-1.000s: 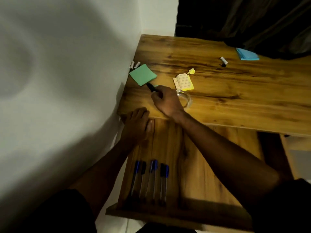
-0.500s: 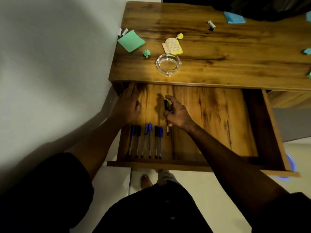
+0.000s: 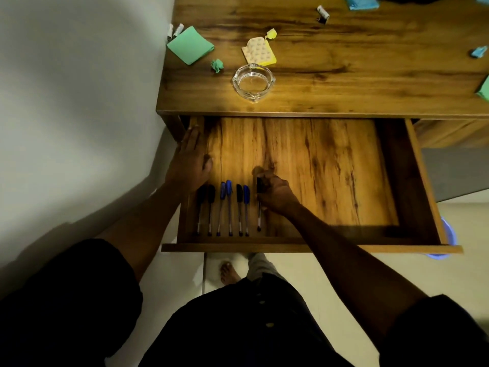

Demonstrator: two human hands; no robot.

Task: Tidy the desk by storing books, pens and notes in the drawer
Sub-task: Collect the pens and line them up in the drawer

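Note:
The wooden drawer (image 3: 330, 168) stands pulled out under the desk top (image 3: 344, 75). Several blue and black capped pens (image 3: 229, 207) lie side by side at its front left. My right hand (image 3: 275, 193) grips one more black-capped pen (image 3: 259, 215) low over the drawer floor, just right of that row. My left hand (image 3: 190, 160) rests flat on the drawer's left wall, fingers straight. On the desk lie a green note pad (image 3: 190, 46), a yellow patterned note pad (image 3: 260, 53) and a blue pad (image 3: 361, 1).
A glass ashtray (image 3: 253, 82) sits near the desk's front edge. Crumpled green (image 3: 217, 65), yellow (image 3: 271, 34) and blue (image 3: 479, 52) paper scraps and small white cylinders (image 3: 323, 14) dot the desk. A white wall runs along the left. A blue tub (image 3: 446, 231) is under the drawer's right corner.
My right hand picked a black pen off the desk beside the green pad, carried it down into the drawer and lowered it next to the row. My left hand stayed on the drawer's left side.

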